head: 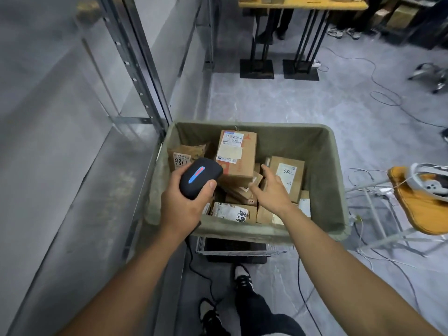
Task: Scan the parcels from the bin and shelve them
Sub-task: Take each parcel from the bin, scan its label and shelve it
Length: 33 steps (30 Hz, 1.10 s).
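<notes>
A green fabric bin (324, 166) stands on the floor in front of me, holding several brown cardboard parcels with white labels. The tallest parcel (236, 154) stands upright near the bin's middle. My left hand (186, 202) grips a black handheld scanner (200, 178) with a lit blue and red strip, held over the bin's left edge. My right hand (271, 190) reaches into the bin with fingers spread, just right of the tall parcel and holding nothing. Beside it lies a parcel marked "98LL" (287, 177).
A grey metal shelf unit (72, 141) runs along the left with slotted uprights. A table on black legs (278, 44) stands at the back, with people's legs behind it. Cables cross the floor at right, near a white frame and an orange cloth (421, 207).
</notes>
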{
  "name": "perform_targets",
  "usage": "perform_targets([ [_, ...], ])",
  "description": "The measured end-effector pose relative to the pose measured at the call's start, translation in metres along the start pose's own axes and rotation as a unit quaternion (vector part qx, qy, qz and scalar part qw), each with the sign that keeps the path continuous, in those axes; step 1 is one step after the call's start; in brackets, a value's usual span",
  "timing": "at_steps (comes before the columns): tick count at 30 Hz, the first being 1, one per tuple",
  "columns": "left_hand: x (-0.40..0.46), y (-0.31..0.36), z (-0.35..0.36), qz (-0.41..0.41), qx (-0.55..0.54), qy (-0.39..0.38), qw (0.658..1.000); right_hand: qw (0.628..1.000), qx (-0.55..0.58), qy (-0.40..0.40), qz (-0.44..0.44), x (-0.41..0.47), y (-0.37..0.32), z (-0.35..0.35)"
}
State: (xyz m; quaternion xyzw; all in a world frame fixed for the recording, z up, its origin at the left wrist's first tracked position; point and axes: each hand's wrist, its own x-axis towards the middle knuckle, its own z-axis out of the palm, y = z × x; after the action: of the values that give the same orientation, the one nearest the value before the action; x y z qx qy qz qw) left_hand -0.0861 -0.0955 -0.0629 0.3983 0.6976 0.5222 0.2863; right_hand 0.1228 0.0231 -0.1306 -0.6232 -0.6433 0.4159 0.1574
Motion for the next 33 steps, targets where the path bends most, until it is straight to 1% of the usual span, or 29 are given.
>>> perform_targets([
  [4, 0.025, -0.001, 0.016, -0.018, 0.021, 0.002, 1.0, 0.999, -0.001, -0.034, 0.006, 0.049, 0.007, 0.008],
  [10, 0.057, -0.007, 0.035, -0.044, 0.046, 0.006, 0.998, 0.998, 0.019, -0.061, 0.026, 0.101, 0.019, 0.029],
  [13, 0.066, -0.013, 0.04, -0.054, 0.058, 0.005, 0.997, 0.997, 0.05, -0.05, 0.018, 0.108, 0.024, 0.036],
  [16, 0.073, -0.018, 0.042, -0.063, 0.068, 0.017, 0.996, 0.997, 0.056, -0.045, 0.009, 0.113, 0.029, 0.042],
  [20, 0.08, -0.021, 0.043, -0.066, 0.087, 0.027, 0.994, 0.994, 0.088, -0.069, -0.007, 0.123, 0.03, 0.051],
  [24, 0.084, -0.02, 0.045, -0.066, 0.094, 0.026, 0.993, 0.995, 0.067, -0.076, -0.024, 0.13, 0.02, 0.062],
  [28, 0.086, -0.02, 0.044, -0.073, 0.079, 0.029, 0.994, 0.992, 0.077, -0.088, -0.055, 0.134, 0.008, 0.075],
  [33, 0.086, -0.027, 0.035, -0.087, 0.073, 0.037, 0.993, 0.989, 0.103, -0.082, -0.074, 0.137, 0.009, 0.093],
])
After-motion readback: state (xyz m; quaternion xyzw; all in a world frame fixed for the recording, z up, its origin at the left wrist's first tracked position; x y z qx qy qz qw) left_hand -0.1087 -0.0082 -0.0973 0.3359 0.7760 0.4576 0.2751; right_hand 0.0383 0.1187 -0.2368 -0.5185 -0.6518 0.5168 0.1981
